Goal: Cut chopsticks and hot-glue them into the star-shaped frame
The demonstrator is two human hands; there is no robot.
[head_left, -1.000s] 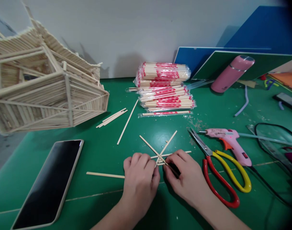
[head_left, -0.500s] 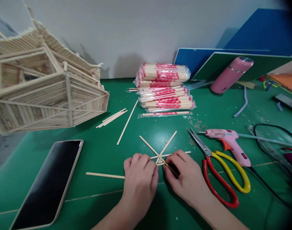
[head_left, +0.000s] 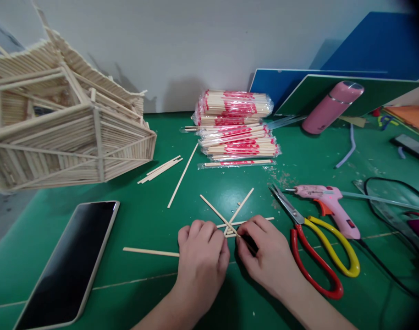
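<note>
My left hand (head_left: 201, 259) and my right hand (head_left: 264, 254) rest side by side on the green table (head_left: 144, 288), both with fingers curled in a pinch. Between their fingertips they hold a small bunch of thin wooden sticks (head_left: 230, 215) that cross and fan out away from me. A single stick (head_left: 149, 251) lies flat and runs under my left hand. Where exactly the sticks meet is hidden by my fingers.
A black phone (head_left: 67, 261) lies at the left, a stick-built model house (head_left: 58, 119) behind it. Wrapped chopstick packs (head_left: 235, 126) are stacked at the back. Red-and-yellow scissors (head_left: 316, 243) and a pink glue gun (head_left: 328, 204) lie right of my hands. A pink flask (head_left: 333, 105) leans on boards.
</note>
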